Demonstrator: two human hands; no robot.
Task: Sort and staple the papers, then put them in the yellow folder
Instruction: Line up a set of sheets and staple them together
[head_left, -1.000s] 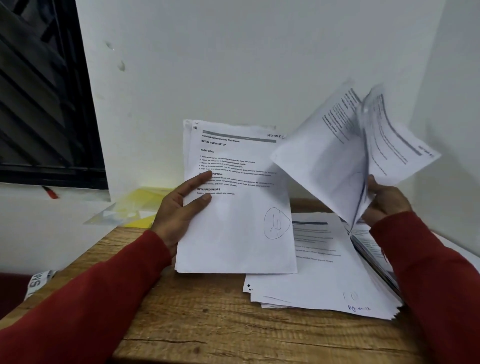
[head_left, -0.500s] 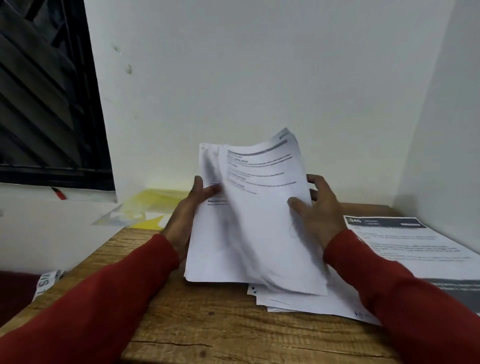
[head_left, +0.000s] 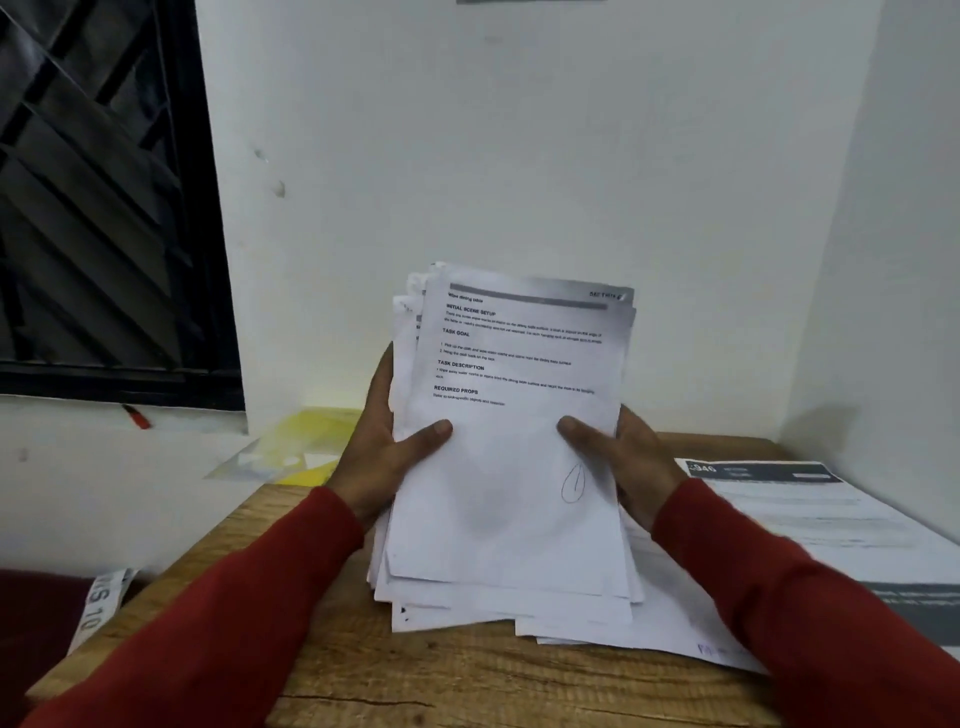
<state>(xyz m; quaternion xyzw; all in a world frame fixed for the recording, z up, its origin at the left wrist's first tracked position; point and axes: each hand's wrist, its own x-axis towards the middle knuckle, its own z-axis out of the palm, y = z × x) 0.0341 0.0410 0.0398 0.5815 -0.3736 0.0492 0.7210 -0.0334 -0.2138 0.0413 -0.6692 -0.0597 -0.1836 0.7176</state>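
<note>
Two hands, left (head_left: 384, 457) and right (head_left: 631, 460), grip the upright papers (head_left: 511, 441); folder (head_left: 311, 441) lies left, nearer left hand.

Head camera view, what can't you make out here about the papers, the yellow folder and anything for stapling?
- Yellow plastic folder: head view, its right part hidden behind the left hand.
- White printed paper stack, held by left and right hand: sheets behind the front page hidden.
- Loose white sheets on the wooden table: mostly covered by the held stack.
- Stapler: none in view.
</note>
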